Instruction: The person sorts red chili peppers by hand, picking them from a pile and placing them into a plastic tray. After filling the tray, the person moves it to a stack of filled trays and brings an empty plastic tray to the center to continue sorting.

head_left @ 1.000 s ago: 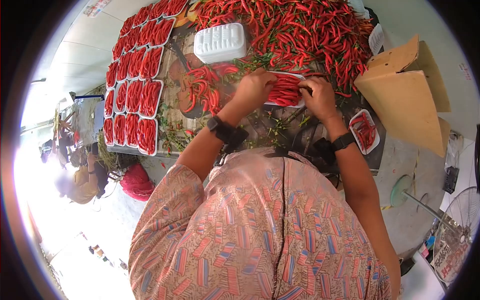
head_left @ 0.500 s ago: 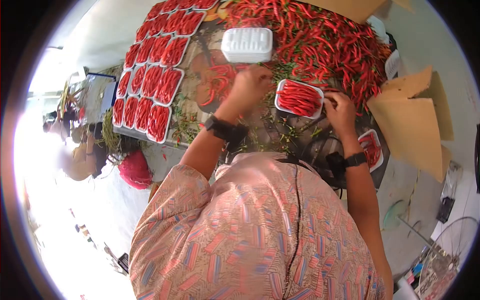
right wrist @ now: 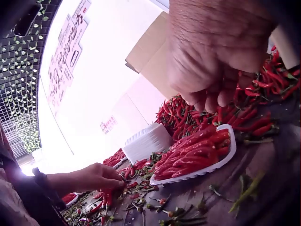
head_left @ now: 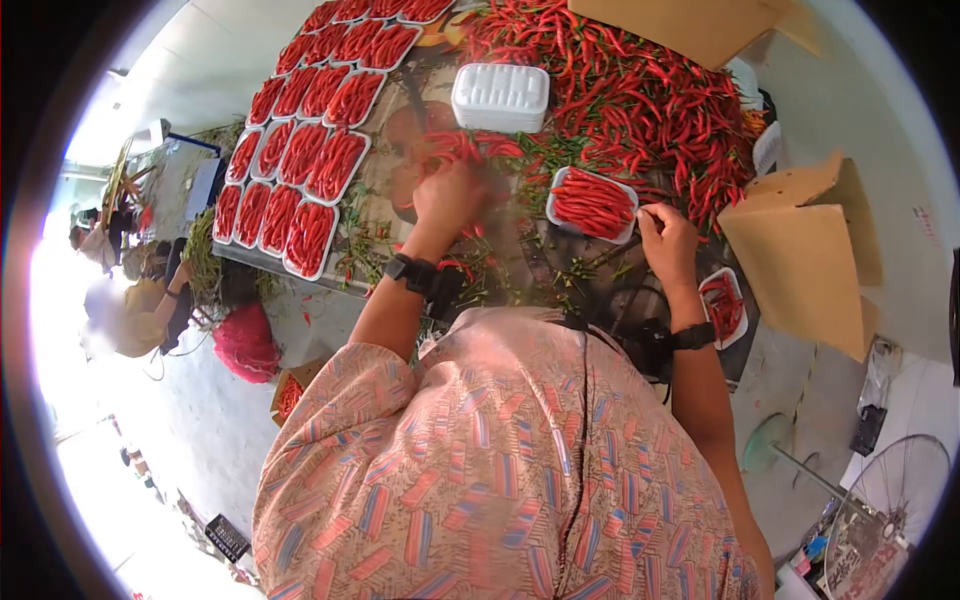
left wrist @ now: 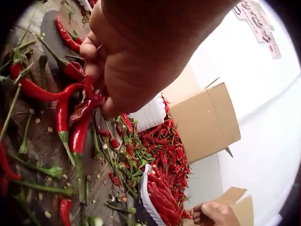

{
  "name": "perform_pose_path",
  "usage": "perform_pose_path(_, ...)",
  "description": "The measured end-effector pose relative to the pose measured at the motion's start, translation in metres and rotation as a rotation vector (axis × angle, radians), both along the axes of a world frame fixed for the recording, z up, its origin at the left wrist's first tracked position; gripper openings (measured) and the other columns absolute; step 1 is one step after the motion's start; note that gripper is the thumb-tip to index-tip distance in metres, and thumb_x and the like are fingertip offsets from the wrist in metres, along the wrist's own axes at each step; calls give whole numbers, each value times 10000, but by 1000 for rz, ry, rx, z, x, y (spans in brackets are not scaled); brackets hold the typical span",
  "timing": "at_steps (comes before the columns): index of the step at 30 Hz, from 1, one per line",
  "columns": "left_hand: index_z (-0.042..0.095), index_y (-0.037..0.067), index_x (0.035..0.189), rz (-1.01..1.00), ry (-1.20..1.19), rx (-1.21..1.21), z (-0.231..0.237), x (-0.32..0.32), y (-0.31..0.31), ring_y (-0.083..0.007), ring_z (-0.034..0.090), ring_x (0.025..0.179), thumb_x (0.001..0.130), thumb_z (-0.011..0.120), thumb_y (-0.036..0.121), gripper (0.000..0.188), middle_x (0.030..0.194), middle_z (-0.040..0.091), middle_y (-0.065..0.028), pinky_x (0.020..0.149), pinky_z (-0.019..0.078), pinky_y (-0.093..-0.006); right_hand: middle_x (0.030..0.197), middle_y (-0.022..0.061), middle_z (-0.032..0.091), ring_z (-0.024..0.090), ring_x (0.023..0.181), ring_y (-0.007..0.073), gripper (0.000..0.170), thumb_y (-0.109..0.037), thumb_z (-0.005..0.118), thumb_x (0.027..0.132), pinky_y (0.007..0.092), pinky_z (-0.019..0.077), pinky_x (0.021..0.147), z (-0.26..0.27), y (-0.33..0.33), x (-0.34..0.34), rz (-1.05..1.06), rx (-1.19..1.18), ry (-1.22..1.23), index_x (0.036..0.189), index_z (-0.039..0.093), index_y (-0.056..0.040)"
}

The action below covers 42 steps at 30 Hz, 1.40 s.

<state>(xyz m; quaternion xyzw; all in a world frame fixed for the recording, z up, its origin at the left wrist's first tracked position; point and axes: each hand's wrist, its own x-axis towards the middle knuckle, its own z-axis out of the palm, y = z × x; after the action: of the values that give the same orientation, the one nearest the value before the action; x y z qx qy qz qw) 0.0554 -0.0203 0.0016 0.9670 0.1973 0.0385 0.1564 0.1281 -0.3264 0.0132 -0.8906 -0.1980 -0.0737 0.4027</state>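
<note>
Left hand (head_left: 447, 203) down among the loose chilies (left wrist: 80, 137), left of the filled tray (right wrist: 230, 149)!
Thumb and fingers are pinching a red chili (left wrist: 88, 91) there: surely light, probably slippery and easily bruised, so a soft mid-body hold suits. The tray looks flimsy, best cradled at both ends. Just right of it, the right hand (head_left: 668, 243), fingers curled; whether it's gripping anything, can't tell.

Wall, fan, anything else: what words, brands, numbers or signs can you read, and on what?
Nothing is legible.
Pinkish wall sign, left wrist view: large characters, too blurred to read.
Long wall sign, right wrist view: dark characters, too blurred.
Small red wall sign, right wrist view: too small.
Electric fan, head view: lettering, too blurred.
</note>
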Motion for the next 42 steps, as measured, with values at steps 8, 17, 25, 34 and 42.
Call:
perform_pose_path(8,619,66,871,-24,67,50,12,1,5,-367,633,848,773,600,261,219,898,646,-144,729,498,-473,737,117,642,628,649,261,100,-124,644,792,344,483,613,11,-11,-9,-74,5,48,837,665,-38)
perform_pose_path(17,603,15,907,-637,-354,-464,51,-9,-34,-328,616,760,816,596,81,112,839,615,-156,669,485,-390,979,141,668,654,858,277,156,-73,681,756,327,517,717,42,54,-17,382,91,-51,910,693,-50)
perform_pose_path(25,590,0,938,-770,-386,-580,55,-7,-45,-323,605,785,791,612,32,152,833,603,-161,691,482,-380,923,115,662,641,856,235,148,-40,662,770,318,493,751,54,60,-16,453,151,144,916,679,-16)
perform_pose_path(34,588,6,949,-807,-353,-590,54,-4,-46,-341,605,835,808,606,48,149,886,621,-163,741,481,-391,822,87,616,613,767,228,123,-48,688,737,322,479,688,47,56,-13,534,58,-3,859,685,-28)
perform_pose_path(42,601,23,887,-773,-364,-500,46,-4,-50,-351,605,792,798,595,72,102,821,617,-164,693,480,-413,721,116,599,599,678,289,70,-63,679,686,367,468,640,38,69,-11,493,-11,-164,730,643,-21)
